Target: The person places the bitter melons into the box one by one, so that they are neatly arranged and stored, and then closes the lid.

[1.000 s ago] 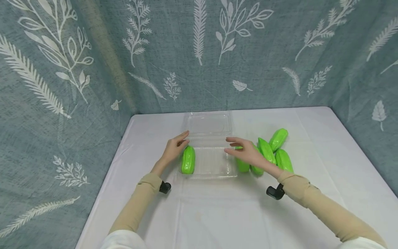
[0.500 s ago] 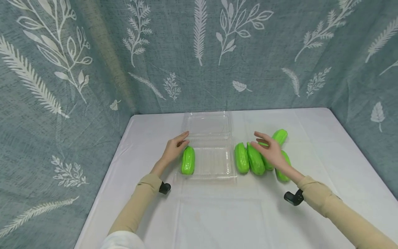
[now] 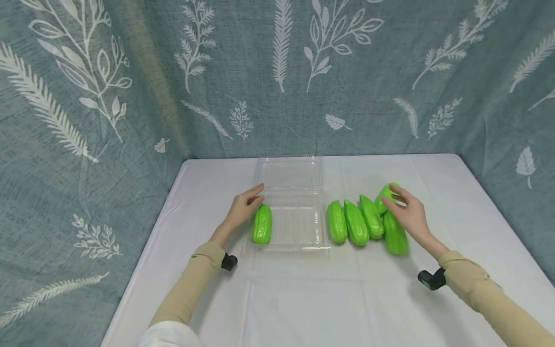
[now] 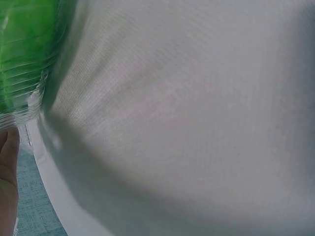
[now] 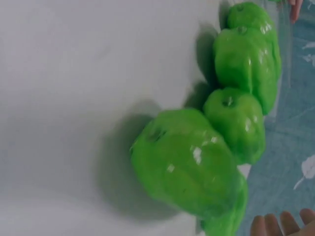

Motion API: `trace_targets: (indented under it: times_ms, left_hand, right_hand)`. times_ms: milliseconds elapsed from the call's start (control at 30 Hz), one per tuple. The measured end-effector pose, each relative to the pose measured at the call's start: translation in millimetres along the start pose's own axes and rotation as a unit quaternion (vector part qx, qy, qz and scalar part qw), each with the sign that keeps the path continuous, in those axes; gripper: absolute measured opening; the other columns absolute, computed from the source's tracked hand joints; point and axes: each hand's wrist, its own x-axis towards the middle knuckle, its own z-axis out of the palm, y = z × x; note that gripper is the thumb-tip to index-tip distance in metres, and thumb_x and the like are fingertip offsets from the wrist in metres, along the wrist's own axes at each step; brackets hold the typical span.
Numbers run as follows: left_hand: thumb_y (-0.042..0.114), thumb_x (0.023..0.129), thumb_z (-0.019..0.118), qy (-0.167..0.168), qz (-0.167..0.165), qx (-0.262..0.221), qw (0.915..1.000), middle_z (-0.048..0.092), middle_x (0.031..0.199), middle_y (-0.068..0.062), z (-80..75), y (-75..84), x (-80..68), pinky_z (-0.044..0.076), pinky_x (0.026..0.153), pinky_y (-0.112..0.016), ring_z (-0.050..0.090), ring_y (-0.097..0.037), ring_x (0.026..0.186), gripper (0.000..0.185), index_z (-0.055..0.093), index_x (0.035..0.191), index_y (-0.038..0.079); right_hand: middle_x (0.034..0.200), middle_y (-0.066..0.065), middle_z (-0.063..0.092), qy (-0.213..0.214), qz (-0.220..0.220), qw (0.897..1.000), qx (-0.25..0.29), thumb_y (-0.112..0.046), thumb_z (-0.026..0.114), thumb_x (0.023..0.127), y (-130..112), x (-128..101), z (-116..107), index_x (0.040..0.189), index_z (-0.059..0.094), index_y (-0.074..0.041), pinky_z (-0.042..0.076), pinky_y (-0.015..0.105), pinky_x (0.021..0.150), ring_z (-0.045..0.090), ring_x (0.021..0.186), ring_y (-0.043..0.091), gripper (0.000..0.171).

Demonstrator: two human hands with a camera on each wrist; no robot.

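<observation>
Left hand (image 3: pixel 243 208) flat on table (image 3: pixel 303 299), fingers relaxed, touching clear tray (image 3: pixel 295 226) beside green fruit (image 3: pixel 262 224). Right hand (image 3: pixel 409 214) loosely spread over farthest green fruit (image 3: pixel 386 196), gripping nothing.

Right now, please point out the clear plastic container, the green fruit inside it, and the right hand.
clear plastic container (image 3: pixel 299 226): head view, bare tray floor.
green fruit (image 3: pixel 262 224): head view, middle of its body.
right hand (image 3: pixel 411 217): head view, back of the hand.
</observation>
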Motion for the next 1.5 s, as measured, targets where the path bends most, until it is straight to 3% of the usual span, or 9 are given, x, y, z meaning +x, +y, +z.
trace_targets:
  times_ms: [200, 467, 1000, 1500]
  left_hand:
    - [0.018, 0.097, 0.055, 0.01, 0.022, 0.0, 0.9997, 0.046, 0.142, -0.019, 0.0, -0.9, 0.1, 0.049, 0.099, -0.042, 0.054, -0.032, 0.123, 0.044, 0.049, 0.136, 0.001]
    - [0.016, 0.097, 0.055, -0.004, -0.011, 0.009, 0.9999, 0.045, 0.145, -0.016, -0.2, -1.0, 2.5, 0.046, 0.103, -0.044, 0.047, -0.031, 0.131, 0.044, 0.047, 0.138, 0.002]
    - [0.014, 0.097, 0.055, -0.003, -0.005, 0.009, 0.9999, 0.045, 0.144, -0.016, 0.9, -1.5, 3.6, 0.046, 0.103, -0.043, 0.047, -0.031, 0.131, 0.043, 0.048, 0.137, 0.0]
    - [0.016, 0.097, 0.055, -0.003, -0.012, 0.009, 0.9999, 0.044, 0.145, -0.016, 0.0, 2.6, 2.4, 0.045, 0.104, -0.044, 0.047, -0.031, 0.131, 0.044, 0.047, 0.138, 0.0]
  right_hand:
    - [0.143, 0.029, 0.04, -0.005, 0.044, 0.999, -0.029, -0.034, 0.052, 0.097, 11, -3, -12, 0.141, 0.037, 0.006, 0.042, 0.057, 0.101, 0.043, 0.126, 0.048, 0.061]
    - [0.145, 0.031, 0.035, -0.106, 0.103, 0.987, -0.059, -0.04, 0.049, 0.098, 25, -7, -15, 0.144, 0.032, 0.004, 0.04, 0.061, 0.102, 0.038, 0.13, 0.05, 0.066]
    - [0.143, 0.033, 0.037, -0.22, 0.063, 0.969, -0.091, -0.035, 0.056, 0.095, 38, 0, -22, 0.137, 0.046, 0.002, 0.05, 0.055, 0.091, 0.048, 0.119, 0.052, 0.057]
    - [0.143, 0.033, 0.037, -0.233, 0.059, 0.967, -0.08, -0.035, 0.056, 0.095, 43, 0, -24, 0.139, 0.044, 0.002, 0.051, 0.052, 0.089, 0.05, 0.117, 0.049, 0.058]
